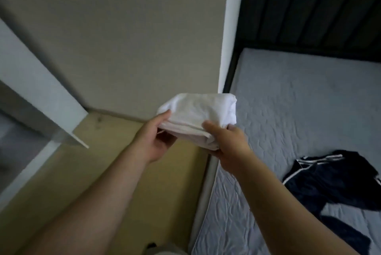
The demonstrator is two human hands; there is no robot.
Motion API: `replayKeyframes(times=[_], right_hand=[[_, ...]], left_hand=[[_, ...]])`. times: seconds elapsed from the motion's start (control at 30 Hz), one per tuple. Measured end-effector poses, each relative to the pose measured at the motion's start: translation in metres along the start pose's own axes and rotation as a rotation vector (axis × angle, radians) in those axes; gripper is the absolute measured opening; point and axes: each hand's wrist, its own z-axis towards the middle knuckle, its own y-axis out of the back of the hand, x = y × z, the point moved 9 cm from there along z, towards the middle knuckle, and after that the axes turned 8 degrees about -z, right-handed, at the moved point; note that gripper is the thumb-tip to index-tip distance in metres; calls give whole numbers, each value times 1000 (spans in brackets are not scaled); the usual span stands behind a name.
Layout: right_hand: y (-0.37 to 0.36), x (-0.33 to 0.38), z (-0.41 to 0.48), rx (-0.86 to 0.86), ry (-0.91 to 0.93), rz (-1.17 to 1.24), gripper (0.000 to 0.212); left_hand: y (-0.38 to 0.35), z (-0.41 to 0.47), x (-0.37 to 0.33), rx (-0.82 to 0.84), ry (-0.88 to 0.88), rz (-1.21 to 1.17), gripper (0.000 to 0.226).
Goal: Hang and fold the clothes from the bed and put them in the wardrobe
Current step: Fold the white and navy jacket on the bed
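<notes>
We hold a folded white garment [198, 114] up in front of us with both hands, off the bed and above the gap where the floor [123, 162] meets the mattress edge. Our left hand [156, 141] grips the garment's left end, thumb laid on top and fingers curled underneath. Our right hand [228, 143] pinches the near right corner the same way, thumb pressed on the top layer and the other fingers tucked below, mostly hidden by the cloth. The garment sits as a flat stack, its layered edges facing us.

To the right lies the bed [299, 100], covered in a pale quilted sheet, with a dark padded headboard [309, 17] at its far end. A dark navy garment with white stripes [334, 182] lies crumpled on the bed, near our right forearm and well apart from the white one.

Ahead of us stands a beige wall [123, 38]. A white panel [41, 98] juts in from the left (it is blurred, and we cannot tell whether it is a wardrobe door). The floor below it is yellowish.
</notes>
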Motion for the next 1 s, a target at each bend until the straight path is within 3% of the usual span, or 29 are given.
replayKeyframes(times=[0.2, 0.37, 0.6, 0.77, 0.9, 1.0], right_hand=[[-163, 44, -6, 100, 88, -171, 20], [-329, 48, 4, 251, 79, -202, 18], [-552, 67, 2, 553, 92, -279, 22], [-689, 71, 4, 750, 40, -290, 30], [-790, 65, 7, 919, -26, -334, 45], [-856, 65, 10, 1053, -35, -347, 43]], left_hand=[[107, -11, -126, 140, 79, -115, 47], [200, -29, -260, 161, -31, 71, 44], [311, -101, -431, 55, -294, 144, 61], [381, -133, -514, -115, -450, -4, 40], [439, -148, -577, -338, -627, -104, 35], [471, -156, -615, -366, -719, -147, 42]])
